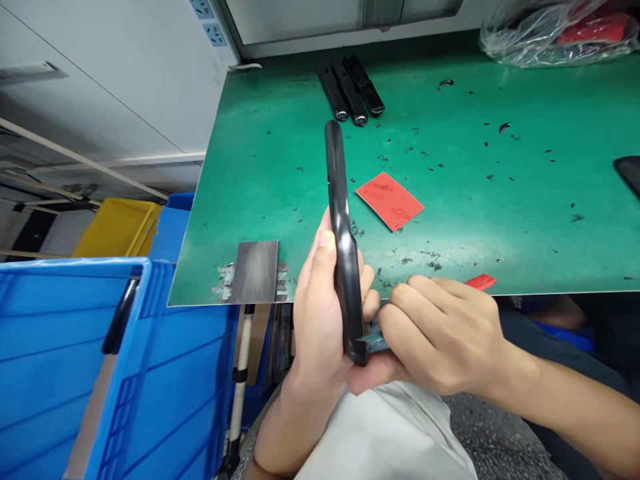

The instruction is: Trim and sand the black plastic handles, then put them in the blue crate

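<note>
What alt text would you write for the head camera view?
A left hand grips a long black plastic part upright while a right hand presses a small blade against its lower end. Behind them, red sandpaper and black shavings lie on a green mat, with a blue crate to the left.

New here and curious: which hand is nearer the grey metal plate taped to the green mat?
Left. The left hand is just right of the plate, gripping a black piece; the right hand sits farther right, beyond the left hand.
</note>
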The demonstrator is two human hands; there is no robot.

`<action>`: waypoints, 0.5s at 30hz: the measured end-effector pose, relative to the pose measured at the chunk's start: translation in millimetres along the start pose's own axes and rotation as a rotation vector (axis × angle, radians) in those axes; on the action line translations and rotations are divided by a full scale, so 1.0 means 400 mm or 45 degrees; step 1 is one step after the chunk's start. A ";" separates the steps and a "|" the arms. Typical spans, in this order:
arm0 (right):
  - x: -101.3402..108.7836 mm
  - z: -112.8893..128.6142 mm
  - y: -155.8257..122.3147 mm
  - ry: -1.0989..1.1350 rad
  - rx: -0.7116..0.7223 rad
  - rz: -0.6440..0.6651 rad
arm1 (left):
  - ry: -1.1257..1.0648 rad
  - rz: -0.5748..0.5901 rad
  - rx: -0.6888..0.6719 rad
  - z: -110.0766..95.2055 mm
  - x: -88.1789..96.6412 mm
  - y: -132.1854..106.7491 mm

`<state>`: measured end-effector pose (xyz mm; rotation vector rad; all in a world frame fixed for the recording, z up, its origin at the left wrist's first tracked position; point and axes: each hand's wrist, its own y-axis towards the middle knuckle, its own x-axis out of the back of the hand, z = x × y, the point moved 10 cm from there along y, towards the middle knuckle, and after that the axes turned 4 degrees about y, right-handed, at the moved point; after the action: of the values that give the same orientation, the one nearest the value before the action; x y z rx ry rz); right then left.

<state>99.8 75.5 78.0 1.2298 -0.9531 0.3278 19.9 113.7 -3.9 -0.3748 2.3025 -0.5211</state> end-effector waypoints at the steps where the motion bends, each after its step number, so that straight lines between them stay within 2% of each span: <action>1: 0.001 0.002 -0.002 0.007 0.007 -0.017 | -0.005 -0.013 0.008 0.000 0.001 -0.001; 11: 0.026 0.028 -0.012 -0.020 0.146 -0.102 | -0.092 -0.130 0.087 0.002 0.007 -0.013; 13: 0.023 0.024 -0.014 0.025 0.105 -0.131 | -0.115 -0.174 0.111 0.007 0.005 -0.019; 15: 0.022 0.004 -0.017 0.247 -0.030 -0.173 | -0.155 -0.208 0.065 0.002 0.005 -0.020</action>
<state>108.8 69.5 80.2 1.2110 -0.7015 0.3211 19.9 105.5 -1.9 -0.5575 2.1482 -0.6195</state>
